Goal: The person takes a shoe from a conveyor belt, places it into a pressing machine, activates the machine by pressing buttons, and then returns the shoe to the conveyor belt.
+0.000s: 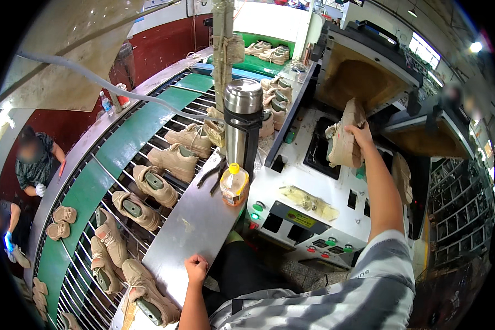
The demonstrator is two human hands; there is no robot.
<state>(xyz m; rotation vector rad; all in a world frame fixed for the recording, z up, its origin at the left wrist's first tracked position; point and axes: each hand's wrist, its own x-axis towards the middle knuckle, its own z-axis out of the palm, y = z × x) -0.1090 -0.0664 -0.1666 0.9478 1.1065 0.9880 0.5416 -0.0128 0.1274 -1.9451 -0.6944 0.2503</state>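
Note:
My right hand (359, 135) is closed round a beige shoe (347, 144), which is held upright with its sole side toward the hand. The shoe hangs over the dark recess (320, 154) of a white machine, just below its raised lid (363, 71). My left hand (196, 269) rests as a loose fist on the steel ledge (184, 234), and nothing shows in it. Close by on the roller line lies a beige shoe (148, 291) with a green last in it. A second beige shoe (402, 179) stands on the machine, partly behind my right forearm.
A steel thermos (243, 124), a yellow-capped bottle (235, 185) and black-handled pliers (210, 175) stand or lie on the ledge. Several beige shoes sit along the curved roller conveyor (165, 132). Buttons (324, 254) line the machine front. Two people work at the far left.

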